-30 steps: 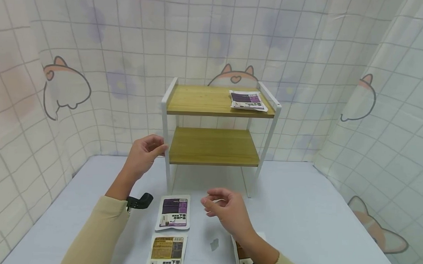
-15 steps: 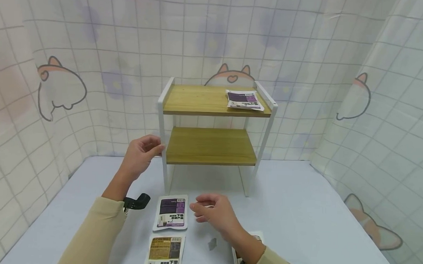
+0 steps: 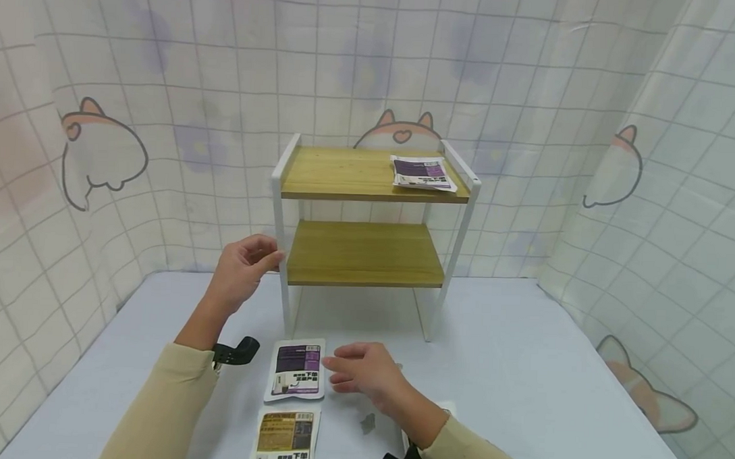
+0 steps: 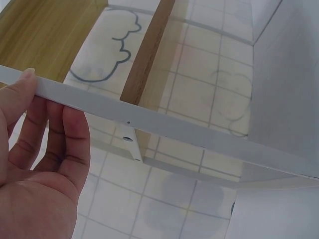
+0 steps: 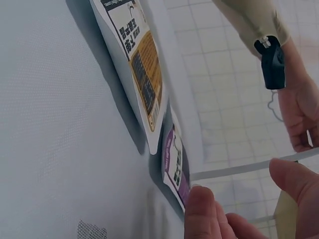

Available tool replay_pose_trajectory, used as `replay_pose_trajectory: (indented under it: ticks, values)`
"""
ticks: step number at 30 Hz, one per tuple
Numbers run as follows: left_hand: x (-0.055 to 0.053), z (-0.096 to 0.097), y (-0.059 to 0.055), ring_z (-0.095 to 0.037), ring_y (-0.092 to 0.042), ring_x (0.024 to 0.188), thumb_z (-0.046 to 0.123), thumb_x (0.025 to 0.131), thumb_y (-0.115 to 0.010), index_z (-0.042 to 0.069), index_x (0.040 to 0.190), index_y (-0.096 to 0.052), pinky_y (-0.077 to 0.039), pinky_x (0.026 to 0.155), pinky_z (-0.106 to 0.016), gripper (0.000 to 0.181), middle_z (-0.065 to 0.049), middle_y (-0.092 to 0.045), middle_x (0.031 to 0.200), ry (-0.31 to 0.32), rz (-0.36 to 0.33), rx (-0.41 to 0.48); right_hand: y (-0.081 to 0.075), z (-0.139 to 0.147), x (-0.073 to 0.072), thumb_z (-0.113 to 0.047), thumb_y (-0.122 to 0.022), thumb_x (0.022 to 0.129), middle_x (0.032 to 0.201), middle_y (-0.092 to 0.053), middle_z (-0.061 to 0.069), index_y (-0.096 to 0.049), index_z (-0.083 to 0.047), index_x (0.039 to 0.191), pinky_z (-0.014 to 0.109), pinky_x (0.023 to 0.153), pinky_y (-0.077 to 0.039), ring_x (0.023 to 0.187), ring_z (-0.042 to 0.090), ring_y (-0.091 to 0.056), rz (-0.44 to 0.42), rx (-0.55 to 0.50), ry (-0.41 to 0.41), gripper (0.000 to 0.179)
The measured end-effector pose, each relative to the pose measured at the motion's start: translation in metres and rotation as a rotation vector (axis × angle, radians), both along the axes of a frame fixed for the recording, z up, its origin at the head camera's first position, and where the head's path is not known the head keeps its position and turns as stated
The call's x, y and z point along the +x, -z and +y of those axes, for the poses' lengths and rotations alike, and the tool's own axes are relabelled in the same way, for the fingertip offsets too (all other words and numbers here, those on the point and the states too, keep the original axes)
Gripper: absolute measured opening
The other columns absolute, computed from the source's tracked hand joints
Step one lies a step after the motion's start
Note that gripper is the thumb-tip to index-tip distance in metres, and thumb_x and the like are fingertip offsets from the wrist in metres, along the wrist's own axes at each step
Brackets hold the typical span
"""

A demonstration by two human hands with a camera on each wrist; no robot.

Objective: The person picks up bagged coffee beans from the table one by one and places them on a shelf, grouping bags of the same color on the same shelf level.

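My left hand (image 3: pixel 244 266) grips the left front post of a two-tier shelf rack (image 3: pixel 339 171) with white frame and wooden boards. In the left wrist view, the thumb lies over the white post (image 4: pixel 174 127) and the fingers curl behind it. Low over the table, my right hand (image 3: pixel 365 374) has its fingers extended beside a flat purple-and-white packet (image 3: pixel 298 369). Whether its fingertips touch the packet's right edge I cannot tell. Below that packet lies a yellow-brown and white packet (image 3: pixel 285 437). Purple packets (image 3: pixel 424 174) lie on the top board's right side.
Another packet (image 3: pixel 448 408) is mostly hidden under my right forearm. A small grey patch (image 3: pixel 368 423) shows on the white table (image 3: pixel 520 377). Behind stands a checked cloth backdrop (image 3: pixel 238 103) with cartoon animals. The lower board (image 3: pixel 367 253) sits between the rack's posts.
My right hand has moved left and lower, up to the purple packet's right side, and its fingers have straightened. The left hand stays on the post. The whole head view has shifted slightly.
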State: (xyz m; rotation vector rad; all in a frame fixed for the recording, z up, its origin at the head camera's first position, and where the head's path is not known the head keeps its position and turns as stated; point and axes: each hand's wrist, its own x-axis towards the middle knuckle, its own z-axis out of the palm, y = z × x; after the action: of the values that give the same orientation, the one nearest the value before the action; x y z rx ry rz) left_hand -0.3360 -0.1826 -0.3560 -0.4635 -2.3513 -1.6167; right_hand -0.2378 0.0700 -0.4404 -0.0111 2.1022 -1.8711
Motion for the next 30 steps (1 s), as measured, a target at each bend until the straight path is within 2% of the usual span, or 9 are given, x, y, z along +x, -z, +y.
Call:
replay_pose_trajectory:
  ticks: [15,18,24,30]
  values:
    - [0.002,0.002,0.0,-0.014,-0.071,0.094,0.033,0.099,-0.069,0.006,0.114,-0.068,-0.056,0.088,-0.017,0.032,-0.012,-0.068,0.11,-0.023,0.0,-0.009,0.013,-0.005,-0.01,-0.022,-0.083,0.087,0.116,-0.07,0.018,-0.06,0.008,0.128,0.04,0.081,-0.064,0.095,0.03,-0.075,-0.139,-0.046,0.028,0.056]
    - [0.002,0.002,0.0,-0.014,-0.071,0.094,0.032,0.099,-0.069,0.005,0.114,-0.068,-0.056,0.088,-0.018,0.032,-0.012,-0.068,0.11,-0.02,0.001,-0.003,0.015,-0.008,-0.011,-0.024,-0.084,0.086,0.114,-0.07,0.018,-0.06,0.007,0.128,0.04,0.08,-0.064,0.092,0.027,-0.075,-0.146,-0.034,0.03,0.057]
    - [0.002,0.002,-0.001,-0.013,-0.071,0.093,0.031,0.099,-0.069,0.004,0.115,-0.068,-0.056,0.087,-0.017,0.031,-0.012,-0.069,0.109,-0.015,0.008,0.001,0.015,-0.013,-0.012,-0.02,-0.083,0.087,0.113,-0.069,0.02,-0.06,0.008,0.126,0.04,0.079,-0.064,0.088,0.026,-0.075,-0.146,-0.077,0.039,0.053]
    - [0.002,0.002,-0.001,-0.015,-0.07,0.095,0.033,0.099,-0.069,0.004,0.118,-0.068,-0.055,0.089,-0.017,0.035,-0.013,-0.069,0.112,-0.02,-0.005,-0.009,0.014,-0.015,-0.012,-0.022,-0.084,0.086,0.11,-0.072,0.018,-0.061,0.007,0.126,0.038,0.077,-0.064,0.087,0.024,-0.075,-0.151,-0.051,0.039,0.054]
